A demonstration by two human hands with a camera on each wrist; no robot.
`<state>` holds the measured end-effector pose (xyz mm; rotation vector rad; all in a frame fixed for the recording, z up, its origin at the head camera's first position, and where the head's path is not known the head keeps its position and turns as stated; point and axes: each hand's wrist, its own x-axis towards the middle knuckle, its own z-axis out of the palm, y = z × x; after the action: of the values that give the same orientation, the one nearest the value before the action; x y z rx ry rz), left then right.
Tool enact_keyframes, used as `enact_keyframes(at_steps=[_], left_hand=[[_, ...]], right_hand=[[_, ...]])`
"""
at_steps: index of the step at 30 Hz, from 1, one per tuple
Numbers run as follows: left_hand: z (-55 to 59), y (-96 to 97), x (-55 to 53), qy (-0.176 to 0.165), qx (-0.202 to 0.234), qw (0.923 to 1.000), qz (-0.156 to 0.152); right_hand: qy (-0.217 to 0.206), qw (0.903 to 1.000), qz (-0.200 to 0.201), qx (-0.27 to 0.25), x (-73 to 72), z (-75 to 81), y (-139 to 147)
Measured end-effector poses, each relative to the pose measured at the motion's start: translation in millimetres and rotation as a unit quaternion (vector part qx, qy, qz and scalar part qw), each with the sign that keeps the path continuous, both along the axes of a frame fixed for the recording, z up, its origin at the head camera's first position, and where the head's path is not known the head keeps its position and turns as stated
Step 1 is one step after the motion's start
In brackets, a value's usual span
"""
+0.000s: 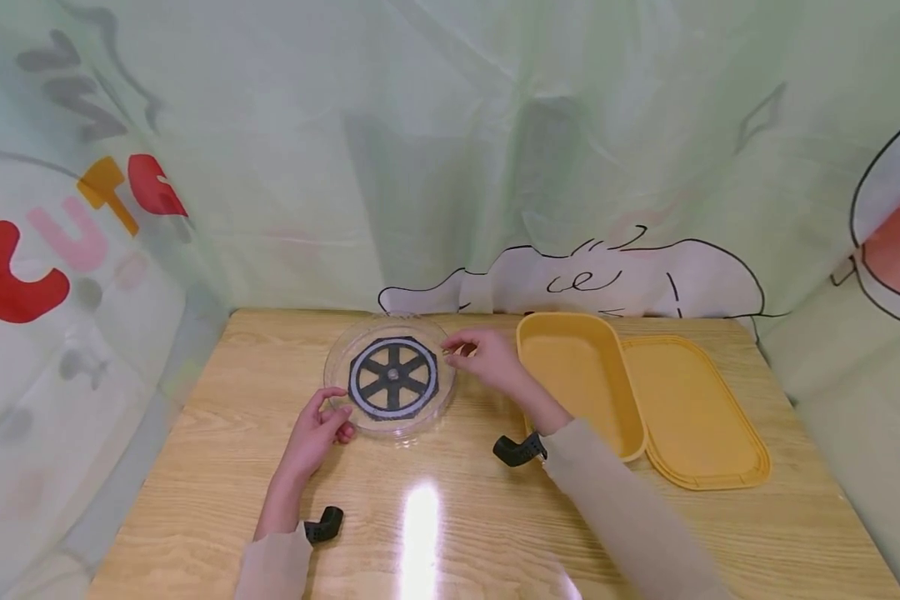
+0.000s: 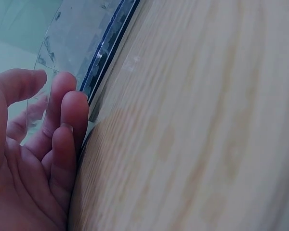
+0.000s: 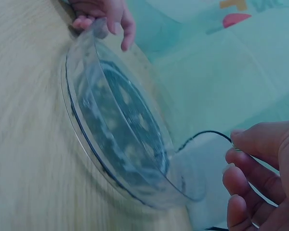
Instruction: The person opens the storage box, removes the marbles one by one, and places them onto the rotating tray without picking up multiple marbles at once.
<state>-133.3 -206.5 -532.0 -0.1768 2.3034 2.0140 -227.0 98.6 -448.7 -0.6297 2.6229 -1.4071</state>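
Note:
A clear round plastic dish (image 1: 399, 431) lies on the table, its low see-through wall facing me. In it shows a black wheel-like piece (image 1: 393, 375) with several spokes, a pale ring and a small hub. My left hand (image 1: 318, 433) holds the dish's near left rim, fingers bent around the clear wall (image 2: 67, 43). At the right side of the dish, my right hand (image 1: 487, 358) pinches a thin dark wire (image 3: 202, 132) between thumb and forefinger. From there the wire arches to the dish's edge; the other fingers are loosely curled.
Right of the dish, a deep yellow plastic bin (image 1: 581, 375) stands below my right forearm. Its flat yellow lid (image 1: 693, 412) lies beside it. Printed curtains (image 1: 450, 167) hang along the back and sides of the wooden table (image 1: 217, 467).

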Motion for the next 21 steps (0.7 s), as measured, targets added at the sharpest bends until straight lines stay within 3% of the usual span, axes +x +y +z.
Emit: enact_keyframes(at_steps=[21], left_hand=[[3.3, 0.4, -0.3, -0.006, 0.008, 0.9999, -0.001]], right_hand=[[-0.034, 0.9990, -0.010, -0.027, 10.4, -6.6, -31.2]])
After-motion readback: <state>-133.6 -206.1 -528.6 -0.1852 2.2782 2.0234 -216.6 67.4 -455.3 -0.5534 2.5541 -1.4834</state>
